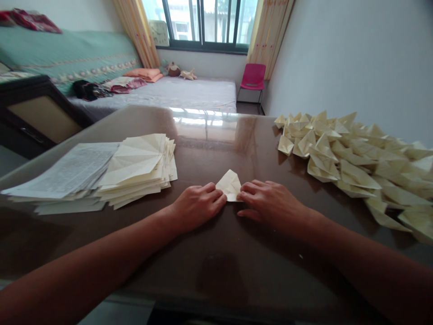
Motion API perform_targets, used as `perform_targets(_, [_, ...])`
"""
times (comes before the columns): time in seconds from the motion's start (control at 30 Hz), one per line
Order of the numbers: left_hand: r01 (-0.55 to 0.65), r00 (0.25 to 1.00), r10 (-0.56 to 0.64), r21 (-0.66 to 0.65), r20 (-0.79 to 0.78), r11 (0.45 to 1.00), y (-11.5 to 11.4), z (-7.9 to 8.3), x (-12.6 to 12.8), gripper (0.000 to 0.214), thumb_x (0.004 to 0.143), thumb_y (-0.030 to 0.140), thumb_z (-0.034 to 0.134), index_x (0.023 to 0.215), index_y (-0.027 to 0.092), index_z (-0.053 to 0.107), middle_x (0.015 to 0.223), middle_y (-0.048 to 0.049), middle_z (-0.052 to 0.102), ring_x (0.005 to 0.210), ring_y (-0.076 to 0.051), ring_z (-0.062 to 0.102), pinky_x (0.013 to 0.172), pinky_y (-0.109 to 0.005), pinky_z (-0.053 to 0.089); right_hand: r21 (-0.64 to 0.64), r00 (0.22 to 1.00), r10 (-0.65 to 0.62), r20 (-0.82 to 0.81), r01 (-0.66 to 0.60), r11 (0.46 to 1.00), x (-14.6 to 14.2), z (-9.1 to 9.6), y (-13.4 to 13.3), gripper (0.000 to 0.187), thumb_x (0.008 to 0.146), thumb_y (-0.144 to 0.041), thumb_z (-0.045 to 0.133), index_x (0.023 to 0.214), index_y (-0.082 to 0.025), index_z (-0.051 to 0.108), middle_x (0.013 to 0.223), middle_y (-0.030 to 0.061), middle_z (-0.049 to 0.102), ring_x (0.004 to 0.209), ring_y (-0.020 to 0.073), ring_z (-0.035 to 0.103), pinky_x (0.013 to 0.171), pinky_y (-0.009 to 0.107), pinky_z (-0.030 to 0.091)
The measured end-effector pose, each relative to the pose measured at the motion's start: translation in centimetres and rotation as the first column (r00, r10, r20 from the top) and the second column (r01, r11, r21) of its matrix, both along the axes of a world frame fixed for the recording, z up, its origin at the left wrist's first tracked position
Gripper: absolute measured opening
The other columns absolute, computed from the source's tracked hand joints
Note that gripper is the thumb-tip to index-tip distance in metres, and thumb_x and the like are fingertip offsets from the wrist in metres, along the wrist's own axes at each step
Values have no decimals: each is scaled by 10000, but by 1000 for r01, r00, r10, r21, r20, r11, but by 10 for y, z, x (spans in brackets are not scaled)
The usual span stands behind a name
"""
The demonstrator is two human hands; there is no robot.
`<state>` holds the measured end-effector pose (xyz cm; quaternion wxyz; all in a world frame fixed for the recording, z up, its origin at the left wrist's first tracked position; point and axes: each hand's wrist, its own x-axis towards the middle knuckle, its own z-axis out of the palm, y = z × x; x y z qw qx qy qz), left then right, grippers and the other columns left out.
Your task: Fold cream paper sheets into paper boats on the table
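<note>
A small cream folded paper piece [230,184] lies on the glossy brown table [216,253], pointing away from me. My left hand [198,205] has its fingers curled and pinches the paper's left lower edge. From the other side, my right hand [270,203] presses its closed fingertips on the right lower edge. Both hands rest on the tabletop with the paper between them.
A stack of cream pre-creased sheets [138,169] lies at the left, beside printed pages [67,174]. A large heap of finished folded paper shapes [355,162] covers the table's right side. Beyond the table are a bed [176,92], a pink chair [253,79] and a window.
</note>
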<state>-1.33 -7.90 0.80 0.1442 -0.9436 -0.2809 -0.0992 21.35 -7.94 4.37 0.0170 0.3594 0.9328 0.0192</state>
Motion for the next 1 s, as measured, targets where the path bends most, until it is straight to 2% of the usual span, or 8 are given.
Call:
perform_targets(0.13, [-9,995,17,-80,100,997,-2,1,3,237,957,256,413,865,186,620,765,-20,627,743,-145,552,611,-244,442,13,1000,27,4,-27,1000,0,-5,3,156,930,-273,515,1010,-203,629,1016,73,634,917,193,576,747,297,403])
perform_targets(0.23, [20,985,2,-125,174,992,-6,2,6,243,956,299,428,903,213,649,787,-7,654,756,-137,570,638,-237,460,-34,996,89,0,-89,995,2,-7,7,165,946,-227,475,989,-201,632,1025,60,636,896,172,578,760,285,407])
perform_targets(0.33, [32,972,2,-140,236,990,-4,1,6,258,940,340,472,1109,219,626,1033,-43,677,1002,-180,575,841,-287,482,-54,992,118,-33,-120,991,3,-9,11,202,963,-267,443,970,-194,631,1044,62,640,928,176,573,797,295,407])
perform_targets(0.43, [4,980,31,-174,199,985,2,-1,2,424,925,409,488,1292,201,527,1299,-83,576,1237,-236,469,1006,-373,417,-51,993,101,-67,-104,993,3,-10,14,228,969,-271,426,918,-182,630,986,66,652,926,176,571,805,292,402])
perform_targets(0.57, [-51,991,77,-229,107,972,5,-6,0,434,936,475,427,1238,201,579,1282,-68,599,1215,-239,497,975,-379,434,-87,983,-57,-172,43,995,3,-16,18,213,960,-318,441,945,-181,603,915,55,643,856,160,574,738,263,406])
perform_targets(0.67, [-62,992,86,-235,92,970,5,-6,2,444,936,497,410,1193,190,604,1246,-62,618,1172,-245,518,930,-377,455,-82,952,-183,-244,167,982,3,-25,21,237,936,-394,476,1002,-199,593,973,59,618,922,177,561,731,267,409])
perform_targets(0.83, [-63,992,88,-241,96,968,3,-4,4,429,922,500,439,1181,199,602,1202,-50,625,1113,-237,535,896,-368,473,-178,899,-266,-346,216,960,-1,-40,28,227,865,-408,572,969,-208,595,961,42,608,849,162,564,685,261,408])
perform_targets(1.0, [-78,991,101,-227,91,971,1,-2,4,415,921,499,440,1179,216,600,1196,-47,609,1061,-231,548,865,-365,490,-397,825,-373,-425,201,895,0,-42,33,138,827,-338,604,839,-201,590,742,-10,615,648,124,556,574,233,386])
